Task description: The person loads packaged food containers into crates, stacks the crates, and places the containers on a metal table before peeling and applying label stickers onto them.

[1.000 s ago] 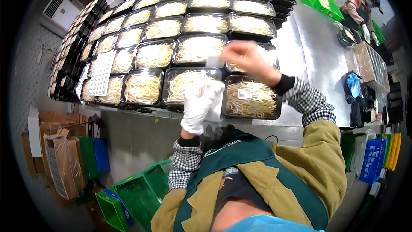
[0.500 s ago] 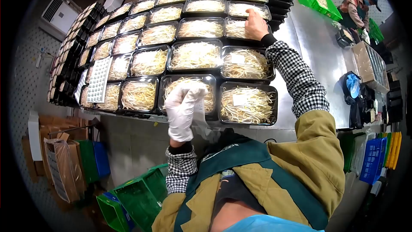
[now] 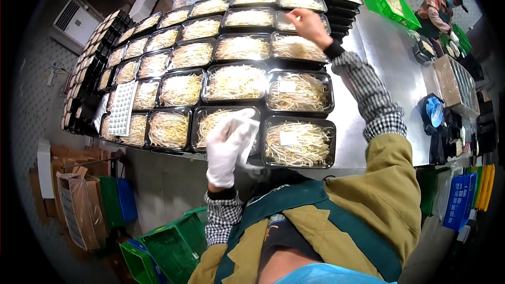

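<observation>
Black trays of bean sprouts under clear film stand in rows on the metal table. My left hand (image 3: 225, 150), in a white glove, pinches a pale strip over a front-row tray. My bare right hand (image 3: 310, 25) is raised above the right-hand column, its fingertips pinched together; what they hold, if anything, is too small to make out. White labels lie on the front right tray (image 3: 305, 150) and on the tray behind it (image 3: 307, 97). A sheet of printed labels (image 3: 122, 109) rests on the trays at the left.
The metal table (image 3: 386, 63) extends right to a green crate (image 3: 392, 4) of sprouts, where a co-worker (image 3: 437, 13) stands. A cardboard box (image 3: 456, 85) and a dark bag (image 3: 432, 113) lie on the right. Green crates (image 3: 171, 247) are on the floor below.
My right hand moved from over the front trays to the back of the right column, then slightly left. The trays now appear lower in view. My left hand still holds the strip.
</observation>
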A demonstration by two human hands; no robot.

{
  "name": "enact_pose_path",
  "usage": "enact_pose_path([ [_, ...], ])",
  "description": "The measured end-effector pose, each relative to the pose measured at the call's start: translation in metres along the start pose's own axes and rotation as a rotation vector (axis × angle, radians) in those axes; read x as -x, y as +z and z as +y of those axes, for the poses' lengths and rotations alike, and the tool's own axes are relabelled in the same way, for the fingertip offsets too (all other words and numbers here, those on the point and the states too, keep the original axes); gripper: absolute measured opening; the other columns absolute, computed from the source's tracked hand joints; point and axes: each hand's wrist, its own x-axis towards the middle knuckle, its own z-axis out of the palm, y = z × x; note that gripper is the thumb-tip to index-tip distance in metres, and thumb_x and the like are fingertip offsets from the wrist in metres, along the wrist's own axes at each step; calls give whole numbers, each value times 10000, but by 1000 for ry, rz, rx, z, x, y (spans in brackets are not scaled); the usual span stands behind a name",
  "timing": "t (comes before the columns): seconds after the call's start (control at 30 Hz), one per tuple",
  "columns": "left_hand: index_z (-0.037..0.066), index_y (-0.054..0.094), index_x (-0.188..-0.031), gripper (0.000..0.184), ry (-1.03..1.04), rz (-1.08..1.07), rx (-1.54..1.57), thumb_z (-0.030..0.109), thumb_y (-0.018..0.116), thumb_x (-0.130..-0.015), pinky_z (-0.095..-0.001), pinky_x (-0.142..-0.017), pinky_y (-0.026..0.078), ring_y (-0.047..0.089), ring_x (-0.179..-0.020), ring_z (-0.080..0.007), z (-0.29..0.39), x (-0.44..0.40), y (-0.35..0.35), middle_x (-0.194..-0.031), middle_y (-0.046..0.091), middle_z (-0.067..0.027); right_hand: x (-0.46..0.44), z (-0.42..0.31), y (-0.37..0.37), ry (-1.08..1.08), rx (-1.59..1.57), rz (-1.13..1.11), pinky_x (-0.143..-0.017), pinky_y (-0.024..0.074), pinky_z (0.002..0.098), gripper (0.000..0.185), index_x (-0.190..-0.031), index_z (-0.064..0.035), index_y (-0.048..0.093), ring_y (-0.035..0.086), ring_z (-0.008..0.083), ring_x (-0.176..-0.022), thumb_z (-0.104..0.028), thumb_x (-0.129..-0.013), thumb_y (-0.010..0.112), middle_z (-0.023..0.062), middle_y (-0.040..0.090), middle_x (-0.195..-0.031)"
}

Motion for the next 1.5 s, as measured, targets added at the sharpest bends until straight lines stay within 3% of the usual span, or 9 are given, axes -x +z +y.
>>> enact_pose_path([
  [0.17, -33, 567, -1122, 372, 112, 16, 68, 89, 694, -794, -268, -772, 506, 619, -875, -152, 9, 21, -20, -1059, 628, -136, -38, 69, 37, 151, 380, -109, -774, 478, 414, 362, -886, -102, 672, 605, 334, -883, -442, -778, 614, 177, 613, -941],
  [0.4, 5, 630, -914, 120, -45, 114, -27, 118, 614, -878, -208, -603, 472, 582, -751, -75, 2, 6, -5, -841, 628, -34, -33, 78, 47, -35, 155, -3, -766, 494, 371, 230, -1084, -34, 547, 622, 308, -860, -127, -877, 509, 188, 599, -1064],
  [0.53, 17, 614, -823, 259, 205, 308, -189, 263, 596, -902, -191, -479, 379, 498, -523, -53, -42, -22, 3, -657, 580, 11, 60, -113, -18, 152, -835, -1072, -840, 467, 311, 314, -1101, -34, 592, 562, 150, -975, -257, -881, 610, 81, 614, -1109],
  [0.6, 27, 510, -658, 313, 291, 327, -154, 207, 632, -883, -209, -502, 300, 369, -585, -25, -33, -30, 22, -623, 445, 71, 105, -155, -33, 189, -946, -1141, -789, 480, 267, 306, -1080, -17, 607, 586, 112, -883, -229, -861, 643, 64, 654, -1003],
  [0.8, -12, 578, -735, 136, -152, 69, -135, 58, 635, -837, -200, -546, 413, 470, -574, -54, -1, -12, 9, -672, 564, -2, 9, -31, 4, 119, -604, -422, -681, 501, 288, 286, -936, -34, 659, 620, 125, -761, -309, -874, 614, 80, 680, -876],
  [0.93, -41, 598, -851, 137, 275, -12, 109, -13, 678, -743, -247, -555, 477, 574, -643, -154, 15, 28, -64, -724, 588, -67, -115, 110, 22, 52, 362, 1, -730, 487, 433, 398, -983, -91, 663, 633, 303, -804, -435, -891, 486, 151, 649, -860],
  [1.13, -11, 589, -988, 355, 262, 390, 125, 54, 769, -689, -235, -550, 490, 573, -650, -140, 4, 52, -83, -819, 589, -88, -128, 144, 62, 191, 596, -87, -797, 487, 436, 392, -1061, -101, 622, 599, 351, -960, -410, -822, 593, 191, 582, -1091],
  [1.4, -36, 582, -831, 183, 166, 36, -108, 135, 647, -843, -228, -546, 447, 562, -631, -139, 7, 29, -59, -715, 582, -101, -118, 114, 62, -35, 252, 182, -795, 461, 420, 228, -1060, -64, 591, 575, 358, -957, -159, -862, 529, 184, 605, -963],
  [1.5, -32, 580, -804, 192, -66, 131, 25, 144, 610, -876, -208, -446, 408, 516, -496, -102, 3, 21, -37, -660, 579, -73, -34, -52, 30, 67, -432, -658, -689, 461, 273, 358, -990, -27, 633, 574, 111, -803, -364, -907, 548, 38, 652, -874],
])
